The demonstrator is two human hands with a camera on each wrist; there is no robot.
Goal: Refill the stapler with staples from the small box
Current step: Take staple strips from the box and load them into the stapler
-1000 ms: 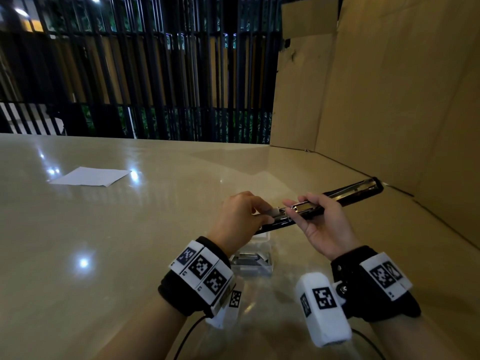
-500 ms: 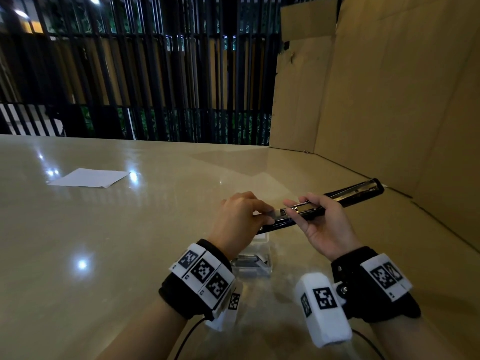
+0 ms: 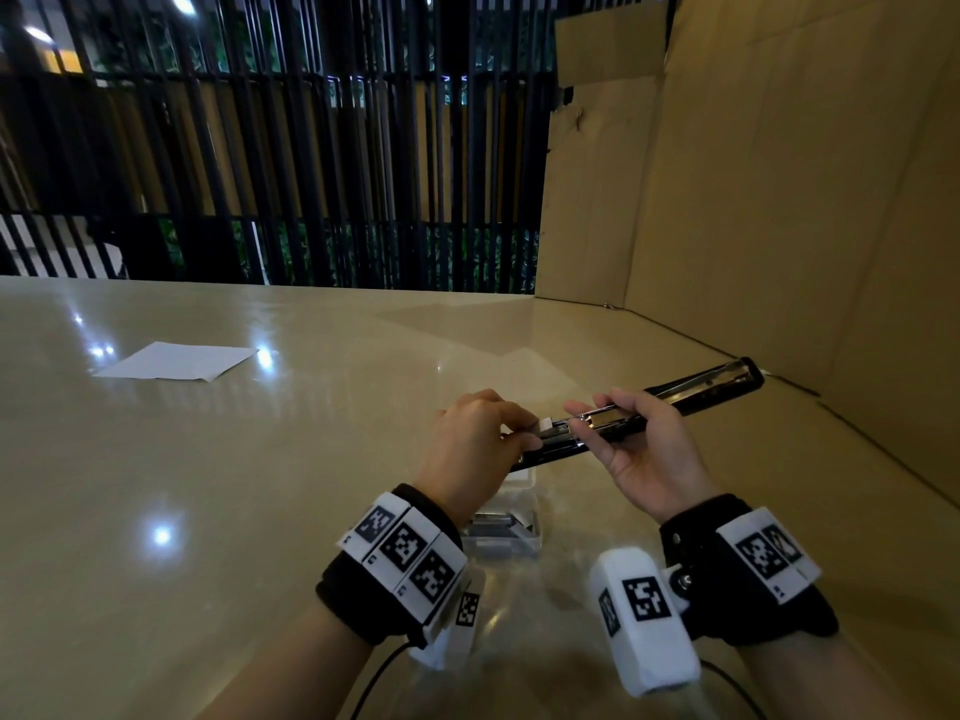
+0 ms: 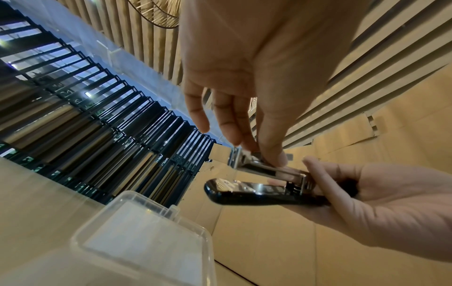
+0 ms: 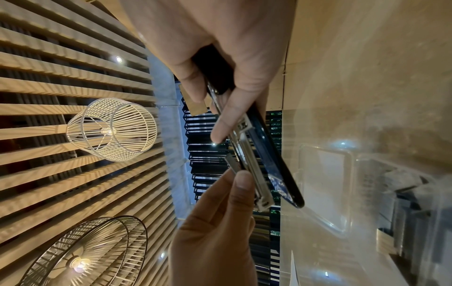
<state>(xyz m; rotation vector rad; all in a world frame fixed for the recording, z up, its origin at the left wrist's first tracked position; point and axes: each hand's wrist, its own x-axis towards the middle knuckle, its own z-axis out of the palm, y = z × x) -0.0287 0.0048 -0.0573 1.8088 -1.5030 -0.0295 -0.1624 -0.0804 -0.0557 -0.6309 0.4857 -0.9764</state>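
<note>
The right hand (image 3: 647, 449) holds the opened stapler (image 3: 696, 394) up off the surface (image 3: 234, 485), fingers curled round its middle so the metal staple channel faces up and stays steady. The left hand (image 3: 475, 444) pinches a strip of staples (image 5: 232, 162) at the channel's near end, likely feeding it in. The small clear box (image 3: 511, 527) sits open on the surface just below both hands, keeping more staples close. A cardboard wall (image 3: 779, 200) stands to the right, near the stapler's far tip; leftward the surface carries only a sheet of paper (image 3: 176, 362), well apart.
</note>
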